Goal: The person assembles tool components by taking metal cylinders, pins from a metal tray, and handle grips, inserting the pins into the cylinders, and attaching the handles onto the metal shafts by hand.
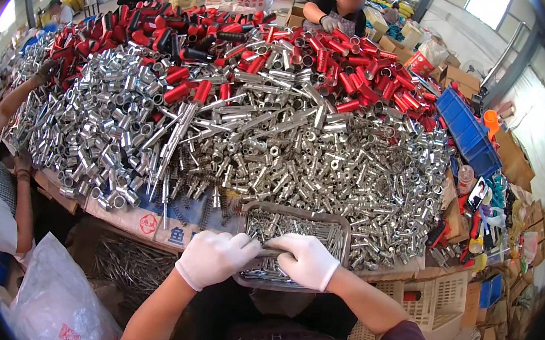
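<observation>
My left hand (219,258) and my right hand (308,260), both in white gloves, meet close in front of me with their fingers closed. A thin grey metal piece (270,253) shows between the fingertips, gripped from both sides; its exact kind is too small to make out. Just below and behind the hands sits a rectangular plastic tray (347,236) with many small metal pins and rods (296,227) in it. Beyond the tray rises a big heap of shiny metal fittings (274,154), with springs (193,211) at its near edge.
Red sleeves (339,61) are piled at the back. Silver tube fittings (110,121) lie left, a blue crate (466,130) right. A clear plastic bag (60,297) stands lower left, a beige crate (434,300) lower right. Co-workers' hands (47,70) reach in at left and far side.
</observation>
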Demonstrator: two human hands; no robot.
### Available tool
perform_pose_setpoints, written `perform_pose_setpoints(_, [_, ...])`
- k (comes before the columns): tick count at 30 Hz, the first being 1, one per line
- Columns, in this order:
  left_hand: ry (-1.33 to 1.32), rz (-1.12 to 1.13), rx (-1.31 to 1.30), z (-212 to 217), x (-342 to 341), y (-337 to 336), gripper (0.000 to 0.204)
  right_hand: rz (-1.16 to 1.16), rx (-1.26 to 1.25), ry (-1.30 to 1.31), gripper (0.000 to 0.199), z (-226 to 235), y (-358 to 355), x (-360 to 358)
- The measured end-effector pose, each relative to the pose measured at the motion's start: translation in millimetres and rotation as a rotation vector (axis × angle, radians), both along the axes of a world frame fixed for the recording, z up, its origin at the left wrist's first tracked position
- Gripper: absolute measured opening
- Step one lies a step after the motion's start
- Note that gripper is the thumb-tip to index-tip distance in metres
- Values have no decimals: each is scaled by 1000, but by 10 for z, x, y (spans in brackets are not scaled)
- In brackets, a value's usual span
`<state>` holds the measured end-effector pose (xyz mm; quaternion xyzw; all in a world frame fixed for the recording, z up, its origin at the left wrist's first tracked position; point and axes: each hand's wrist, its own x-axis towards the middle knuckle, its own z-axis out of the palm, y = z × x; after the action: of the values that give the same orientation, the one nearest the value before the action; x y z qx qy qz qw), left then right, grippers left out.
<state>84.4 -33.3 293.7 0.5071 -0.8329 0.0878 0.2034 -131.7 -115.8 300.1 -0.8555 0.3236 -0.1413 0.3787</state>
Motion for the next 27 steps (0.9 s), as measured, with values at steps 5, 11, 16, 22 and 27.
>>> perform_pose_setpoints(5, [897, 358, 77, -547, 148, -13, 18, -306, -240, 206, 38, 341, -690, 316])
perform_pose_setpoints(11, [1277, 571, 210, -694, 198, -102, 21, -432, -532, 540, 48, 117, -1306, 534])
perform_pose_setpoints(16, [1267, 573, 209, -691, 207, -68, 19, -435, -466, 331, 37, 28, -1355, 424])
perform_pose_setpoints(22, [1262, 588, 203, -700, 176, -86, 20, -607, -293, -332, 25, 143, -1619, 196])
perform_pose_setpoints(27, [1260, 595, 212, -716, 200, -103, 22, -458, -223, -269, 28, 332, -1687, 15])
